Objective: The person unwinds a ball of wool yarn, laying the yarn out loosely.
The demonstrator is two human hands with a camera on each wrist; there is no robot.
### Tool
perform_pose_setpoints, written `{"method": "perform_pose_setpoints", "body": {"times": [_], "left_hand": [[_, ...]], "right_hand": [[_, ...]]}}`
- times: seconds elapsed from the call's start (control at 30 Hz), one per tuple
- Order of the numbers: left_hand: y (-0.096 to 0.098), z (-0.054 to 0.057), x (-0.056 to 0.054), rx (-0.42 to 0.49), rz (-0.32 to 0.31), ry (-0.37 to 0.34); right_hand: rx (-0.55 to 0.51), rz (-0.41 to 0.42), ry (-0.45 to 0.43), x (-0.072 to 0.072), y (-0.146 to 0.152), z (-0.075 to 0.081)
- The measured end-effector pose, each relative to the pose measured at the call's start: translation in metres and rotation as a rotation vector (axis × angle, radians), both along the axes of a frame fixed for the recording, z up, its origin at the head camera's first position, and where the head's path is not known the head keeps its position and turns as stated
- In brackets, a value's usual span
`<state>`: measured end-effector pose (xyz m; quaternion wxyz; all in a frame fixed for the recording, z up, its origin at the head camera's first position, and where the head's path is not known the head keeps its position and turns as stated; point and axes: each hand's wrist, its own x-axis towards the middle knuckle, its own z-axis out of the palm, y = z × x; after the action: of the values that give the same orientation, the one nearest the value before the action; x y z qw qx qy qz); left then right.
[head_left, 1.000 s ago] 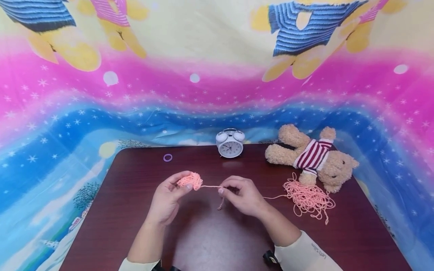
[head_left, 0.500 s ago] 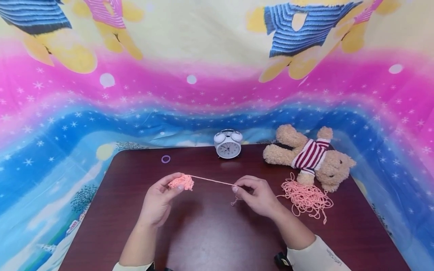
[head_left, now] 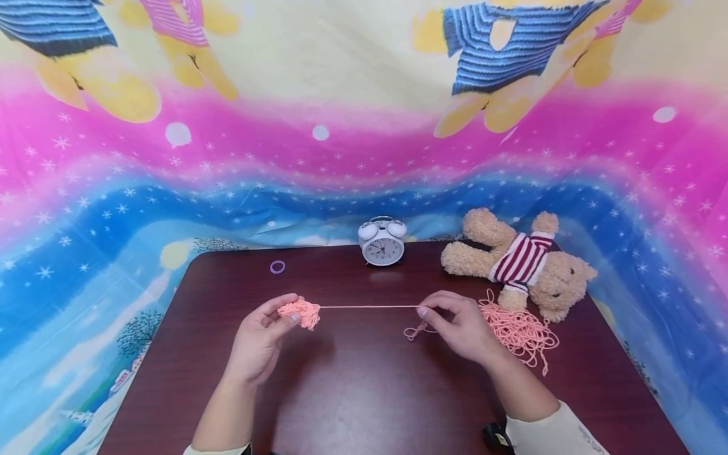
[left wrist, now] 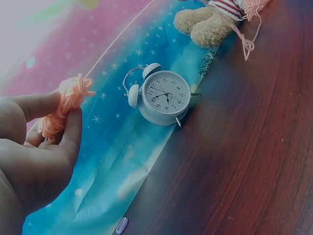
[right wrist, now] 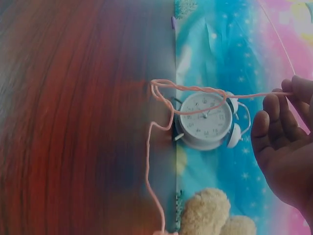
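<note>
The person's left hand (head_left: pixel 256 344) pinches a small bundle of peach yarn (head_left: pixel 301 311) between thumb and fingers, above the left part of the dark table (head_left: pixel 352 392). Well apart to the right, the right hand (head_left: pixel 462 328) pinches a taut strand (head_left: pixel 370 307) that runs straight from the bundle; slack yarn (right wrist: pixel 147 166) hangs below that hand in loops. A loose yarn pile (head_left: pixel 522 333) lies at the right, touching a teddy bear (head_left: pixel 520 262) on its side. At the far edge stand a white alarm clock (head_left: pixel 383 249) and, further left, a purple ring (head_left: pixel 277 272) lies flat.
</note>
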<state>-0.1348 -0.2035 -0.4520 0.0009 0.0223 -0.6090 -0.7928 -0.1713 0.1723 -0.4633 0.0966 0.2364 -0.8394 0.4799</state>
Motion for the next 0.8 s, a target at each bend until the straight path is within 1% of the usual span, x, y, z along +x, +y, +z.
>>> {"method": "perform_pose_setpoints", "body": {"times": [0.17,0.4,0.67,0.8], "left_hand": [[-0.003,0.000,0.001,0.018,0.023,-0.006],[-0.013,0.000,0.000,0.036,0.058,-0.021],[-0.025,0.000,0.002,0.048,0.070,-0.013],[-0.030,0.001,0.003,0.044,0.081,-0.009]], "right_hand": [[0.026,-0.034,0.001,0.002,0.012,-0.001],[0.029,-0.070,0.008,0.003,0.030,-0.002],[0.062,-0.141,-0.021,0.006,0.056,0.001],[0.076,-0.172,-0.020,0.009,0.071,0.001]]}}
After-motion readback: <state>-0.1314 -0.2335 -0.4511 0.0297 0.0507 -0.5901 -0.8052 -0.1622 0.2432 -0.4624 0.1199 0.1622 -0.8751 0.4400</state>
